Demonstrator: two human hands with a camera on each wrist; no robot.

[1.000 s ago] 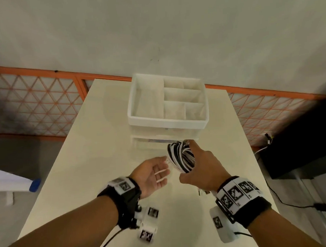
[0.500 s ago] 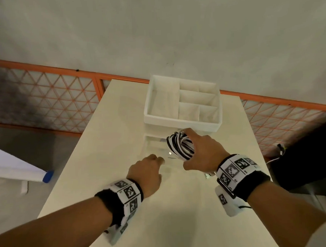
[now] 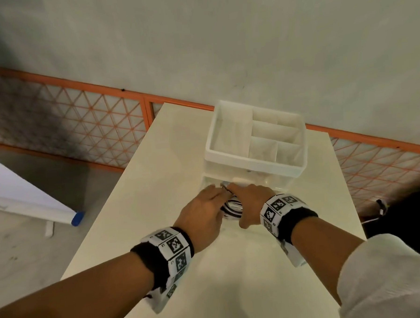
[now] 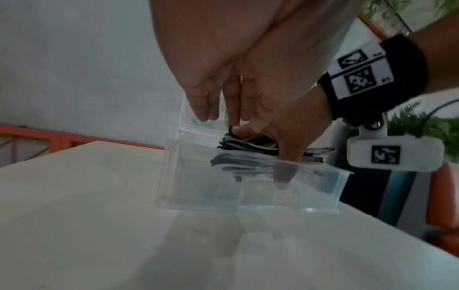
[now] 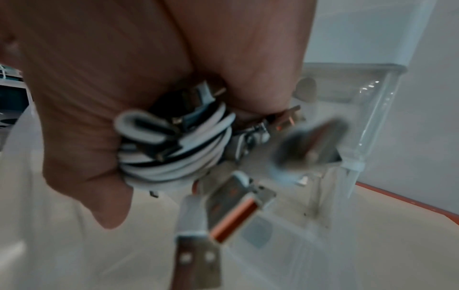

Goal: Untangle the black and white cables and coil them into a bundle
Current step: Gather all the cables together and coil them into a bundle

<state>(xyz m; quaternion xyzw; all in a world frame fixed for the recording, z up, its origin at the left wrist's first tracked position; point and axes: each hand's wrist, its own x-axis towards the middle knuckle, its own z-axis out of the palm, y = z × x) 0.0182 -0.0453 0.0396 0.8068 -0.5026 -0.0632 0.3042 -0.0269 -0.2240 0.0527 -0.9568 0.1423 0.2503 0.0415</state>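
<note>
The black and white cables are coiled into one bundle [image 3: 232,206]. My right hand [image 3: 251,200] grips it, fingers curled round the coil [image 5: 178,149], and holds it inside the clear drawer [image 4: 171,157] pulled out from the white organizer [image 3: 253,166]. Loose USB plugs [image 5: 231,212] hang from the bundle over the drawer floor. My left hand [image 3: 202,215] reaches in from the left with straight fingers [image 4: 206,102] pointing down beside the coil [image 4: 243,145]. Its fingertips meet the right hand's at the top of the bundle. Much of the coil is hidden between the two hands.
The organizer has several open top compartments [image 3: 263,131] and stands at the far end of the cream table [image 3: 157,186]. An orange lattice fence [image 3: 80,122] runs behind. A white board [image 3: 23,197] lies on the floor at the left.
My right hand has brought the bundle forward and down into the clear drawer. My left hand turned palm down and moved right to join it at the coil.
</note>
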